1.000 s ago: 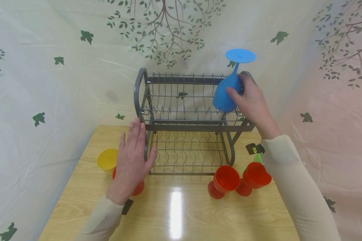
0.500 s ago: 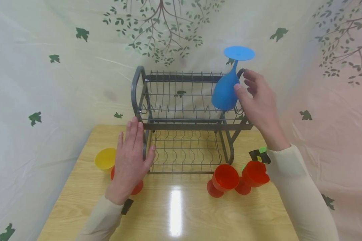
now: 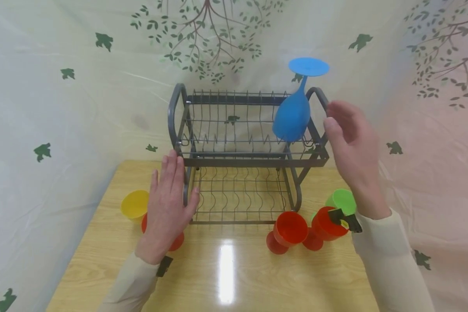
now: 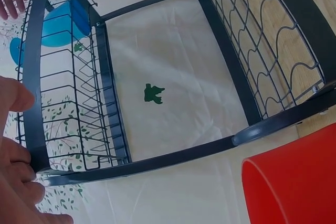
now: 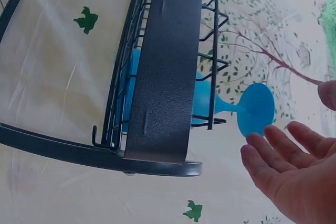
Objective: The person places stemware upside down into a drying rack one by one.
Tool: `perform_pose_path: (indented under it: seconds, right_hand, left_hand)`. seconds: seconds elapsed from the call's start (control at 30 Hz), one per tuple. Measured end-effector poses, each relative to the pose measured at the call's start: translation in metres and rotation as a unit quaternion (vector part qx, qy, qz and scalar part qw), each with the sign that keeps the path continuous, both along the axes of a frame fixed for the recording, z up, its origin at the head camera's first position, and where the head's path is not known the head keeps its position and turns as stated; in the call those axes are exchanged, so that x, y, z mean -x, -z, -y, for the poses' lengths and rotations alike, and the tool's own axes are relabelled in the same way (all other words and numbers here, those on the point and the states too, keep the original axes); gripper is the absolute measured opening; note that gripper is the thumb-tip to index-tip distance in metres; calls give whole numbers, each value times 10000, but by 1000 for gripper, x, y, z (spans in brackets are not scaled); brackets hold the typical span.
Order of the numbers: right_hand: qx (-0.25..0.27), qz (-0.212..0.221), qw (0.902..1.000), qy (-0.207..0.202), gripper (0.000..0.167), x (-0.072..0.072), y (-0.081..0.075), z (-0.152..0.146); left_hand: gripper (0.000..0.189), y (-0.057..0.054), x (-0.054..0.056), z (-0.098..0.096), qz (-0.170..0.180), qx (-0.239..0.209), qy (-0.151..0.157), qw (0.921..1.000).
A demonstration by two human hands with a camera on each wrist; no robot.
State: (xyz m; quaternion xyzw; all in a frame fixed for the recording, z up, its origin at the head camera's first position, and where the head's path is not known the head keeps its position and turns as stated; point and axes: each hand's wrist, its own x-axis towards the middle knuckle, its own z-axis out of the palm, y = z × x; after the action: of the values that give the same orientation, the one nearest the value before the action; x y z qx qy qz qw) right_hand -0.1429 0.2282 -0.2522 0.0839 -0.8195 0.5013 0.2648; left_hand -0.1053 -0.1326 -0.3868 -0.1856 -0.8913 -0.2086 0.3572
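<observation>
A blue goblet [image 3: 291,118] stands upside down, slightly tilted, at the right end of the upper tier of a dark two-tier dish rack [image 3: 234,163]. Its round foot [image 5: 256,109] points up, and no hand touches it. To its right my right hand [image 3: 352,151] hangs in the air with relaxed fingers and holds nothing. My left hand [image 3: 167,208] lies flat with straight fingers against the rack's left front side; the left wrist view shows its fingers [image 4: 18,150] at the rack's frame.
Two red goblets [image 3: 290,228] stand at the rack's front right, with a green one [image 3: 341,201] behind. At the left are a yellow cup [image 3: 134,205] and a red goblet [image 3: 177,242], partly hidden by my left hand. A patterned sheet [image 3: 62,108] hangs behind the wooden table [image 3: 203,277].
My right hand has let go of the blue goblet and moved away to the right. The goblet stays on the upper tier. My left hand keeps its place at the rack.
</observation>
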Motion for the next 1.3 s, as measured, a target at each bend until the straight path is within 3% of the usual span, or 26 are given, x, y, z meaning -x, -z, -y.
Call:
perform_pose_path:
  seconds: [0.3,0.5,0.7,0.97,1.13,1.3]
  right_hand:
    - [168,-433,9988,-171,38,-21,13,0]
    - [-57,-489,9987,-93,40,-38,30,5]
    - [78,-889,9950,-438,42,-49,50,10]
    - [243,-1011,9926,-631,43,-63,72,16]
    - [273,-830,9931,-777,45,-72,85,21]
    - [176,-574,9949,-813,47,-78,97,25]
  left_hand:
    - [72,-1,-2,2,-3,-48,-8,10000]
    - [70,1,-5,5,-224,-240,88,9994]
    - [68,3,-13,12,-313,-277,139,9990]
    - [65,10,-22,30,-65,-263,278,9992]
    - [70,19,-28,40,111,-26,201,9997]
    - [76,23,-31,49,539,224,317,9978]
